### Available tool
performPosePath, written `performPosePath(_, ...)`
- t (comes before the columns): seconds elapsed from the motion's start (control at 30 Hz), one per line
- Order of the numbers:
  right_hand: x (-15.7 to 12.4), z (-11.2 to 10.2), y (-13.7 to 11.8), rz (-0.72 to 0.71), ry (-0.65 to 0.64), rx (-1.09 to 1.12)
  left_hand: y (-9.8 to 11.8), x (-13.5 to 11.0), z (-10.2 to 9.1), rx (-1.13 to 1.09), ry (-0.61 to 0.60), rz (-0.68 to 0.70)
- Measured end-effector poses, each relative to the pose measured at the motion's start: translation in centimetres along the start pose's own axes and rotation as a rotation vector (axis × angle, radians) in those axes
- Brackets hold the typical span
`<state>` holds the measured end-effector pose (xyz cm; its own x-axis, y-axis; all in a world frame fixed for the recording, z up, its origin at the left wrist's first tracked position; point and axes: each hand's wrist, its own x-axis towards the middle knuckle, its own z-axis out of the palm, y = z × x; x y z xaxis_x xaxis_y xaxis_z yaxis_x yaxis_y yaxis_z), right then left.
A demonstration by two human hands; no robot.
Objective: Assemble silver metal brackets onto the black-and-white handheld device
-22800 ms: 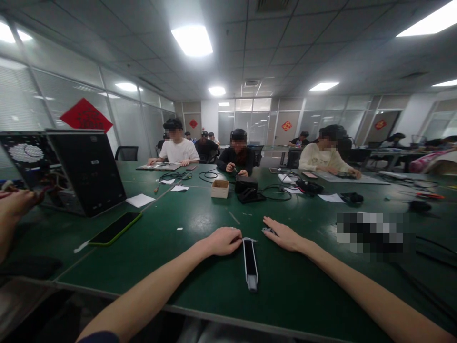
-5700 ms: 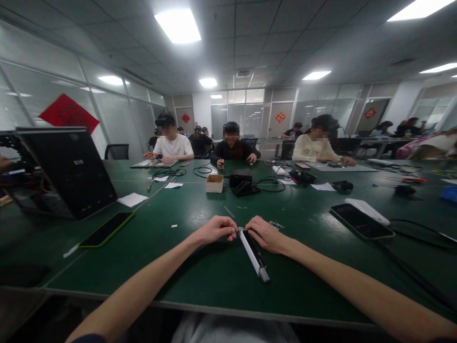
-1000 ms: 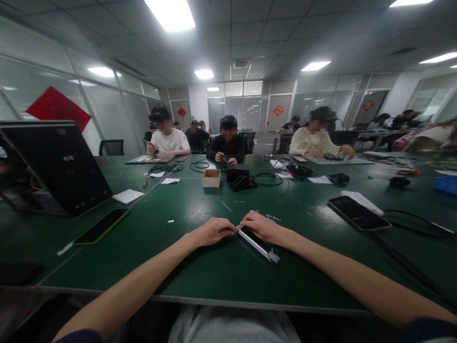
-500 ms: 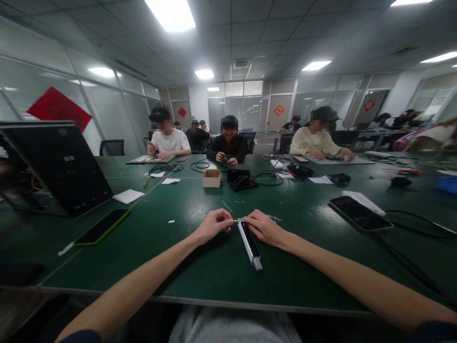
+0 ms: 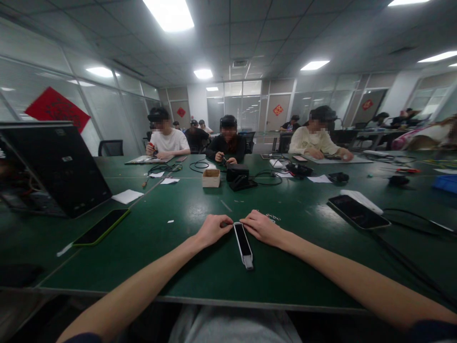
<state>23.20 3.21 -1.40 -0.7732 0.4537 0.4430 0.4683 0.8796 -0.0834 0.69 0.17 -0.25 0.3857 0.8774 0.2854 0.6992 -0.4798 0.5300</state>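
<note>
You sit at a long green workbench (image 5: 193, 205), both bare forearms reaching forward from the lower corners of the view. A slim black-and-white handheld device (image 5: 243, 245) lies flat on the bench directly in front of you, its long axis pointing towards you, with a metal-tipped end nearest you and its far end between your hands.

Your left hand (image 5: 214, 230) rests palm down with its fingers loosely curled, just beside the device's far end. Your right hand (image 5: 260, 227) lies palm down, with its fingers (image 5: 250, 220) stretched towards the same end. Your fingertips come very close together there, but you cannot tell whether they are touching the device or pinching anything thin.

The device appears whole, with no separate part lying beside it. A small metal chain (image 5: 273, 217) lies loose on the bench just past your right hand, and no link to the device can be seen.

Farther off, to your left, lies a phone in a green case (image 5: 102, 226). To your right lies a black phone (image 5: 357, 212). Across the bench stands a small cardboard box (image 5: 211, 178), and a co-worker in black (image 5: 228, 143) works with both hands.
</note>
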Motion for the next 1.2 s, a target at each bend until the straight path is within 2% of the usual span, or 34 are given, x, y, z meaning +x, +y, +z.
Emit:
performPosePath(0.37, 0.0, -0.5, -0.2, 0.016, -0.004, -0.014, 0.0, 0.2, -0.2, 0.114, -0.018, 0.009)
performPosePath(0.6, 0.0, -0.6, -0.4, 0.073, -0.006, 0.047, 0.1, 0.3, -0.1, 0.142, -0.02, 0.009)
performPosePath(1.2, 0.0, -1.0, -0.6, 0.119, -0.028, -0.006, 0.2, 0.3, 0.0, 0.183, -0.009, 0.003)
